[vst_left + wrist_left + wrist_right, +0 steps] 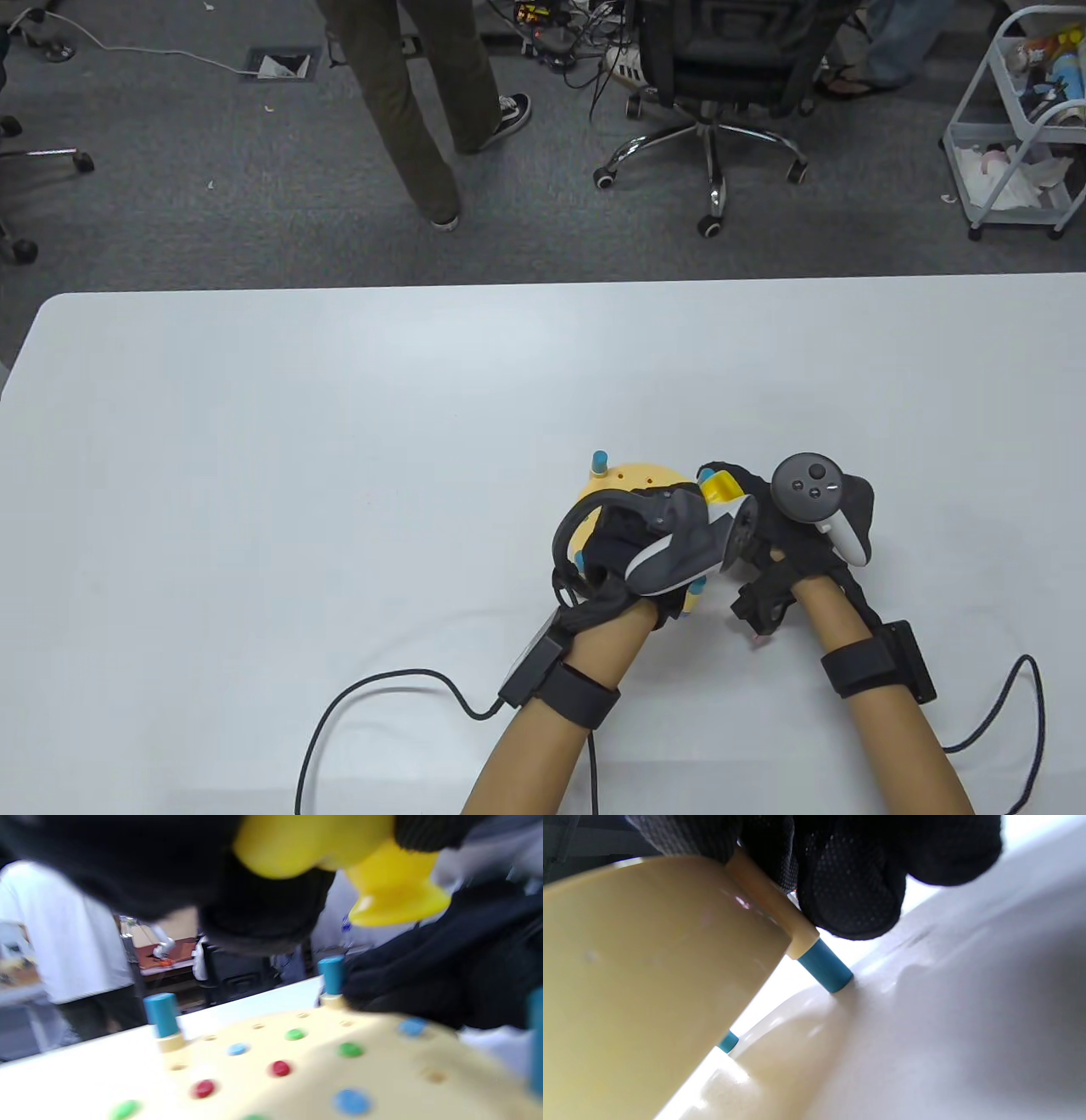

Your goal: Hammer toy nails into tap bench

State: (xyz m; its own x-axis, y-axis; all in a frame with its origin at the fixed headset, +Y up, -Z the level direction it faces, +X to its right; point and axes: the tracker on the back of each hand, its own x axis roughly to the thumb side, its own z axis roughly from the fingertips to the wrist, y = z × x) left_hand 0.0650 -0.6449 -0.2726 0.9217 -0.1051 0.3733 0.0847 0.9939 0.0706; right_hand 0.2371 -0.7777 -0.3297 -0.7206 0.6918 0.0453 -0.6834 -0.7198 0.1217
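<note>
The round cream-yellow tap bench (632,480) stands on the white table (339,475), with a blue post (600,463) at its far rim. My left hand (670,531) hovers over it and grips the yellow toy hammer (723,488). In the left wrist view the hammer head (394,887) hangs just above the bench top (382,1073), where red (280,1068), green (350,1049) and blue (352,1102) nails sit flush. My right hand (764,514) grips the bench's right edge. Its fingers (852,887) curl at the rim beside a blue leg (825,965).
Black glove cables (382,688) trail across the table's near side. Beyond the far table edge stand a person's legs (424,127), an office chair (713,102) and a white cart (1018,136).
</note>
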